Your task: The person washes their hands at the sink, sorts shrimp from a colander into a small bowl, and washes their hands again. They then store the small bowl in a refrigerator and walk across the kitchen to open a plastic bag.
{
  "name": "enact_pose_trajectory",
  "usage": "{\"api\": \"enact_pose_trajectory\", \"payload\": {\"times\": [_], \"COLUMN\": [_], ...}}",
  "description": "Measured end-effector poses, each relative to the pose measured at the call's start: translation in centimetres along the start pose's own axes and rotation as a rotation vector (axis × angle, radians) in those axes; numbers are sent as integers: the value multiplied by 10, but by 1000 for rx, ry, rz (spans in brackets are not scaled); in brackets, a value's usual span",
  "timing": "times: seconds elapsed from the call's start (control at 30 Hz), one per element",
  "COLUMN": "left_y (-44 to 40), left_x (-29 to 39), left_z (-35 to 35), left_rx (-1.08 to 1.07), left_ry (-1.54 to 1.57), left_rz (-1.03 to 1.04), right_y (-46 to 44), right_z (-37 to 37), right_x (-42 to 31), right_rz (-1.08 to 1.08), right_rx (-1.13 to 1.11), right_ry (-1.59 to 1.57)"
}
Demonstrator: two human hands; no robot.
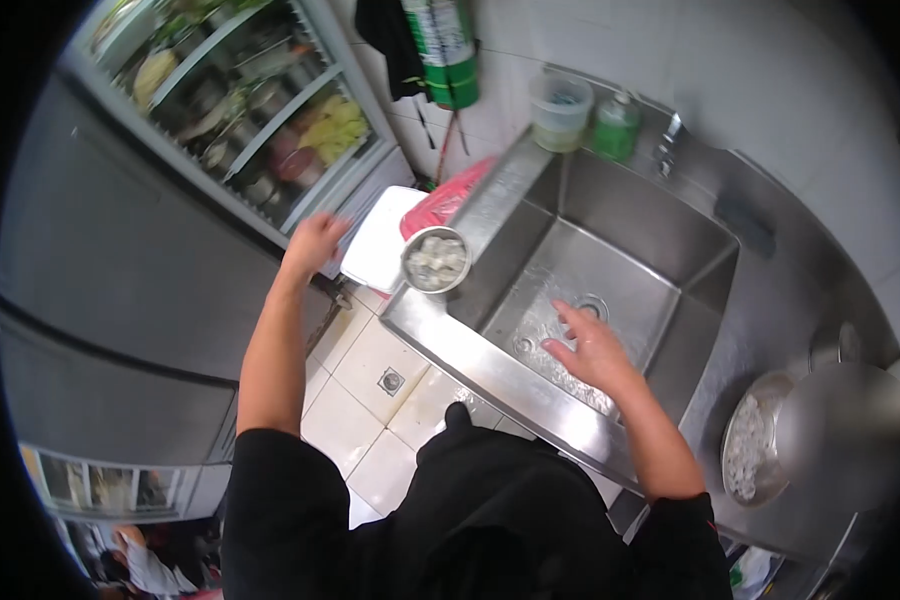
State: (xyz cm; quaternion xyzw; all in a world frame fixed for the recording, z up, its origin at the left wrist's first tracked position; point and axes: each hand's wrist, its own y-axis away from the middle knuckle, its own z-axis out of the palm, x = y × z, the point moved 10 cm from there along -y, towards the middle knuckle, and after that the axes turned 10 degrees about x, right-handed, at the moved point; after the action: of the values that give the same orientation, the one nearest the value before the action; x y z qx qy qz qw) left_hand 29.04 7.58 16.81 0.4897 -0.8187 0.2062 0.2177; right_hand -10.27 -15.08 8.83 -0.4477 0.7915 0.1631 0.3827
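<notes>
My right hand [592, 347] hovers over the stainless steel sink [620, 260], its thumb and fingers apart and nothing held. Below it, water splashes on the sink floor near the drain [592, 306]. My left hand [316, 242] is raised beside the refrigerator door, with its fingers loosely stretched and slightly blurred; no object shows in it. A round metal bowl [437, 260] of pale, whitish pieces rests at the sink's left corner, to the right of my left hand and touched by neither hand.
A white lid-like panel [375, 240] and a pink plastic bag [448, 196] lie left of the sink. Behind it stand a plastic tub [560, 110], a green soap bottle [617, 127] and a faucet [669, 147]. A metal pan [753, 440] with whitish contents sits right.
</notes>
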Motion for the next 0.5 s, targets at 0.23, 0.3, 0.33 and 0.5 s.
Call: {"api": "enact_pose_trajectory", "payload": {"times": [0.23, 0.3, 0.33, 0.5], "left_y": [82, 74, 67, -25], "left_x": [-307, -343, -336, -310], "left_z": [-37, -83, -103, -227], "left_rx": [-503, -338, -241, 309], "left_ry": [-703, -575, -501, 73], "left_rz": [-92, -181, -214, -173], "right_y": [-77, -93, -99, -106], "right_z": [91, 113, 121, 128], "right_x": [-90, -100, -91, -75], "right_rz": [-276, -345, -317, -314], "right_rx": [92, 184, 210, 338], "right_ry": [80, 95, 83, 127]}}
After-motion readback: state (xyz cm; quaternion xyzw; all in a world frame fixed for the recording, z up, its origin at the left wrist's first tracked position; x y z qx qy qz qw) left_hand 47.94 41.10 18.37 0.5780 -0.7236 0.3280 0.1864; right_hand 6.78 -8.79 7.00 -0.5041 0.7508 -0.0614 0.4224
